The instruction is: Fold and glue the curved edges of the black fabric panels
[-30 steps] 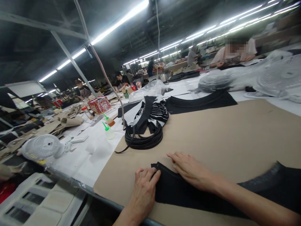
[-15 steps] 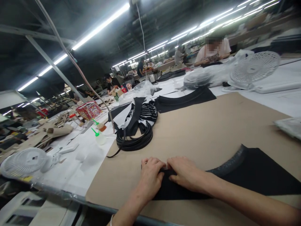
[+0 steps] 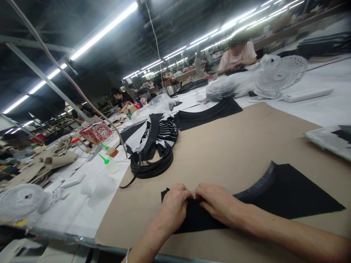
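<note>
A black fabric panel lies on the brown board in front of me, its curved upper edge lined with a shinier dark strip. Toward the panel's left end, my left hand is closed, thumb and fingers pinching that edge. My right hand grips the same edge a short gap to the right, fingertips bent down over it. The fabric under both palms is hidden. A corner of the panel pokes out left of my left hand.
Beyond the hands lie a coil of black strip, striped fabric pieces and another curved black panel. Green-tipped bottles stand at left. White fans sit on both sides. A person works across the table.
The view has turned slightly, so the scene sits further left. Both hands keep their pinch on the edge; the panel's right part has tilted a little, and more of its left corner shows.
</note>
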Available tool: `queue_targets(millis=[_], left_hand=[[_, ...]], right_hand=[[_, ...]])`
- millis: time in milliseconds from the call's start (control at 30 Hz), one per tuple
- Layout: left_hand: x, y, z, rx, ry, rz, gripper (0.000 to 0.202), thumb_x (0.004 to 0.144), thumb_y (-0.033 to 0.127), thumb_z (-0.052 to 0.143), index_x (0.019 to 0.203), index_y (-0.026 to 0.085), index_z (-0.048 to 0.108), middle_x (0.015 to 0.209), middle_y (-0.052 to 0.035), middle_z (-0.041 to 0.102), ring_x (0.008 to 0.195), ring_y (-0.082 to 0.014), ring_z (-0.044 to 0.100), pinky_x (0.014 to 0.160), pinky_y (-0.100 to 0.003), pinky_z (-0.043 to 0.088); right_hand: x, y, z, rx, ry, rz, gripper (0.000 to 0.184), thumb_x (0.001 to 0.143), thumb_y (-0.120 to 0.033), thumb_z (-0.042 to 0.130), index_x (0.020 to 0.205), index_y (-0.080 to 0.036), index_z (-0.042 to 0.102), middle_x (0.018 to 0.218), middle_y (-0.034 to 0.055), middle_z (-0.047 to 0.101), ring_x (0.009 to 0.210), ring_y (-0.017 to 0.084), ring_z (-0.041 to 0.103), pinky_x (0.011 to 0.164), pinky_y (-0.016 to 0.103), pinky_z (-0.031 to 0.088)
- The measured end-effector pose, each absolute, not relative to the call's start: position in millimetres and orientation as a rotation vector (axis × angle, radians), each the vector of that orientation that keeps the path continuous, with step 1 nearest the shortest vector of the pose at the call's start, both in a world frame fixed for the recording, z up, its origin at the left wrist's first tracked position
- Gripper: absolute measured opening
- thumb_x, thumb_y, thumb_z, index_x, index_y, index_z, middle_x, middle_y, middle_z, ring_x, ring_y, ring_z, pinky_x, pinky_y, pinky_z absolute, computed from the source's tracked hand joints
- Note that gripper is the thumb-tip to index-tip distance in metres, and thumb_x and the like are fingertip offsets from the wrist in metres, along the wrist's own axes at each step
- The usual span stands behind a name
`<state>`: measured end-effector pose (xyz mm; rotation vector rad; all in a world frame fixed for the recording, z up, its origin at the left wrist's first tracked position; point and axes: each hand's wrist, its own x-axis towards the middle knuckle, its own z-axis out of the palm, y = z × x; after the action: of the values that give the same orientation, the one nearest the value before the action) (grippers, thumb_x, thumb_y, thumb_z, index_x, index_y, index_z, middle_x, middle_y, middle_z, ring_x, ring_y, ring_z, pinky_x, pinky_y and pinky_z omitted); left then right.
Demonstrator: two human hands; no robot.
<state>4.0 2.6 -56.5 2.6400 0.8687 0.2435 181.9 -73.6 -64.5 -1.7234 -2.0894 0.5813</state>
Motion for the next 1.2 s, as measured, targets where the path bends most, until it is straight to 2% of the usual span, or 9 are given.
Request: queue_targets(millis=[267,467,600,900,1033,1200], left_hand=[[-2.5,-10.0,-67.0,2.732,0.838,0.263,0.035,0.092,0.005,0.04,0.095,0.023,0.07,0.091,-0.003,0.062,0.09,-0.0186,0.058,0.079,-0.031,0.049],[-11.2,-19.9,-80.8,2.772,0.794,0.303,0.039,0.097,0.01,0.034,0.122,0.02,0.062,0.102,-0.0071,0.063,0.095,-0.0206,0.056,0.085,-0.035,0.051],[-14.5,-24.3,-82.8,2.734,0.777,0.372,0.044,0.095,0.008,0.035,0.13,0.023,0.058,0.107,-0.0073,0.062,0.099,-0.021,0.054,0.088,-0.037,0.051],[-13.8,-25.7,-77.7,2.695,0.787,0.344,0.047,0.093,0.007,0.039,0.13,0.027,0.059,0.107,-0.0078,0.059,0.102,-0.0223,0.054,0.087,-0.04,0.051],[-15.7,-26.6,-80.2,2.798,0.778,0.348,0.046,0.093,0.008,0.039,0.129,0.027,0.06,0.109,-0.0086,0.059,0.102,-0.0234,0.054,0.091,-0.045,0.05],[-17.9,-30.8,-86.8,2.908,0.734,0.403,0.051,0.091,0.004,0.036,0.134,0.023,0.055,0.125,-0.0106,0.056,0.114,-0.0254,0.051,0.101,-0.05,0.045]], right_hand=[[186.7,-79.1,-73.6,-1.599,-2.185,0.509,0.018,0.088,-0.007,0.048,0.089,-0.018,0.062,0.093,0.0058,0.062,0.087,0.02,0.059,0.076,0.029,0.044],[191.6,-84.6,-74.4,-1.536,-2.222,0.486,0.018,0.092,-0.008,0.046,0.088,-0.017,0.06,0.093,0.0066,0.06,0.088,0.02,0.056,0.077,0.031,0.045],[197.3,-87.3,-71.3,-1.519,-2.211,0.53,0.017,0.09,-0.006,0.047,0.088,-0.016,0.06,0.092,0.0067,0.06,0.087,0.02,0.057,0.077,0.031,0.046],[208.0,-91.2,-73.8,-1.452,-2.198,0.562,0.021,0.094,-0.007,0.044,0.089,-0.017,0.062,0.091,0.0063,0.059,0.087,0.019,0.056,0.077,0.03,0.046],[208.4,-94.1,-75.9,-1.434,-2.243,0.488,0.023,0.095,-0.008,0.044,0.086,-0.017,0.062,0.088,0.0055,0.059,0.083,0.019,0.055,0.074,0.03,0.045],[208.2,-95.4,-80.4,-1.424,-2.297,0.395,0.022,0.095,-0.007,0.044,0.09,-0.016,0.063,0.091,0.0068,0.06,0.083,0.02,0.055,0.076,0.033,0.045]])
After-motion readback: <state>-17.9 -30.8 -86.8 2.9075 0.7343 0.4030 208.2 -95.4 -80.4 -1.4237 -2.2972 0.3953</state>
